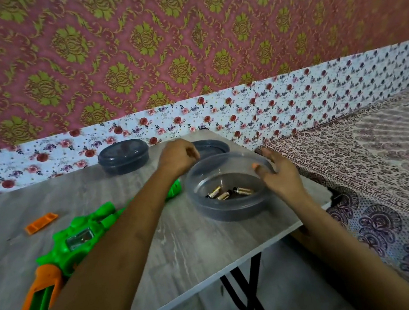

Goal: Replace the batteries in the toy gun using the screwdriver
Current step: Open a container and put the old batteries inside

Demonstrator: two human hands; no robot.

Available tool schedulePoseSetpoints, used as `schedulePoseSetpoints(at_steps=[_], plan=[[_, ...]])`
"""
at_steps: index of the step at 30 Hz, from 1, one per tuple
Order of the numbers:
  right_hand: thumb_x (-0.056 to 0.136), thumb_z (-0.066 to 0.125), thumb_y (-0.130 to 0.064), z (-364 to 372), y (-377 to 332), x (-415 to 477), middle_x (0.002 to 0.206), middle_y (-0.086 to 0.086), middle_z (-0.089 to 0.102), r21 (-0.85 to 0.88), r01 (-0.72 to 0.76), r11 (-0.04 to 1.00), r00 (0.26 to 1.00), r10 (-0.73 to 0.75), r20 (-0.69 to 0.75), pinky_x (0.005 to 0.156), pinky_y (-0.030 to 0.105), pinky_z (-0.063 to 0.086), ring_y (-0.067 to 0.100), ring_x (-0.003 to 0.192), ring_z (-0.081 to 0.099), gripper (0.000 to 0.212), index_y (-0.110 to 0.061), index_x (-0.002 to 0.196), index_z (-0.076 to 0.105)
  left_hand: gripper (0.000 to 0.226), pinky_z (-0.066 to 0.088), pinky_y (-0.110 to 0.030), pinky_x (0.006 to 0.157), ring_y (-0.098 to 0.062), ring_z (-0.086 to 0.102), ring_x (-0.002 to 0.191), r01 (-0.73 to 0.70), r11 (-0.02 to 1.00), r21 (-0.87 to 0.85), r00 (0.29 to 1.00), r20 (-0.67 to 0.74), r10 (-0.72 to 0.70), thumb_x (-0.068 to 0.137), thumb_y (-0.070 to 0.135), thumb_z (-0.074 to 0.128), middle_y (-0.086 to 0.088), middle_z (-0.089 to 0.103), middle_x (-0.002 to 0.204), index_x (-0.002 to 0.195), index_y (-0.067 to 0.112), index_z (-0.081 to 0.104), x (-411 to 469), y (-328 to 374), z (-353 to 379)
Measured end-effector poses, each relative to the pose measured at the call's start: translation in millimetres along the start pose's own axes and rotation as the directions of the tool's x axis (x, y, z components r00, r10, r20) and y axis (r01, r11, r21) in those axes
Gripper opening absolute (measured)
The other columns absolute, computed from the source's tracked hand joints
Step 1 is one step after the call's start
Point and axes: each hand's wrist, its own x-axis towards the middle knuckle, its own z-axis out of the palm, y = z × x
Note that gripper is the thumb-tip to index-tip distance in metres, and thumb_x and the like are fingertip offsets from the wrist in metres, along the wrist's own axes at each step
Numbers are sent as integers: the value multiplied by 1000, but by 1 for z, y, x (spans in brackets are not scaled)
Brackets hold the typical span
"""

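Nearest the camera, the toy gun (78, 242) lies on the grey wood-grain counter (189, 239), under and outside the left forearm — green body, orange grip angled toward the lower left corner. An open rectangular recess shows on its upper face; the barrel end pokes out green on the far side of the forearm, just short of the left hand (178, 156). Farther out from that forearm, a small orange cover piece (41, 223) sits alone on the counter, well apart from the gun.

Between the two hands stands an open round grey container (231, 198) with several batteries (227, 193) lying loose on its floor. The right hand (277, 173) is spread wide at the container's right rim, thumb touching or just over the edge, fingers splayed and holding nothing. The left hand hovers above the container's far left rim, fingers curled loosely inward; motion blur hides whether anything is pinched in them.

Just beyond the left hand lies a round grey lid (211, 147), flat on the counter. Farther left of that hand sits a second, closed grey container (123, 156) near the floral wall. Right of the right hand, past the counter's edge, patterned bedding (385, 167) spreads out.
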Motion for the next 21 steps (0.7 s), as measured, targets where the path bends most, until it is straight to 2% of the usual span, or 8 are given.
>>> schedulePoseSetpoints(at_steps=[2,4,6,10,13,15,17,21], plan=[[92,52,-25,7,7,-6,134,7,52,240,-83,967,996,87,-6,98,28,35,21,121,47,44,-14,135,45,16,53,-31,85,-17,65,90,62,997,43,997,-51,-60,87,3,60,-5,71,100,88,12,73,10,-17,0],[94,50,-23,15,11,-12,132,4,51,434,-119,893,990,140,-16,99,29,36,18,122,46,39,-17,132,48,18,52,-32,88,-20,65,94,93,991,99,995,-45,-89,86,2,60,-6,70,104,91,12,73,16,-37,4],[94,50,-22,19,12,-13,131,2,53,533,-120,837,985,167,-41,101,30,38,19,123,47,36,-16,130,51,20,50,-33,92,-21,64,98,102,984,146,995,2,-104,84,1,62,-7,70,109,96,13,73,21,-56,13],[94,49,-22,21,14,-10,135,2,51,554,-140,821,983,184,-25,104,33,38,18,124,46,38,-15,131,51,31,47,-32,96,-22,61,106,70,981,180,991,96,-88,82,-2,62,-7,66,118,108,13,71,33,-71,22],[94,48,-22,21,15,-9,133,3,53,566,-138,813,982,188,-31,105,38,39,18,122,48,36,-16,130,53,30,48,-30,90,-22,62,104,28,971,239,968,235,-85,82,7,68,-7,66,117,112,11,68,46,-65,22],[95,47,-21,21,14,-9,133,2,52,563,-132,815,982,187,-39,103,34,39,16,121,47,36,-16,130,53,28,47,-28,83,-22,62,102,18,958,288,952,289,-105,82,9,69,-6,67,114,110,11,68,53,-60,25],[95,46,-21,21,14,-9,133,1,52,561,-132,817,981,188,-44,101,31,39,15,120,47,36,-16,131,52,23,46,-28,77,-23,61,96,-3,927,376,951,289,-114,82,12,67,-6,67,109,105,15,69,56,-56,29],[95,47,-24,23,14,-9,132,4,53,573,-161,804,976,217,-30,105,43,40,20,122,49,36,-18,130,53,15,47,-29,73,-23,58,82,23,867,498,984,143,-109,86,16,58,-5,65,98,98,18,67,55,-52,40]])
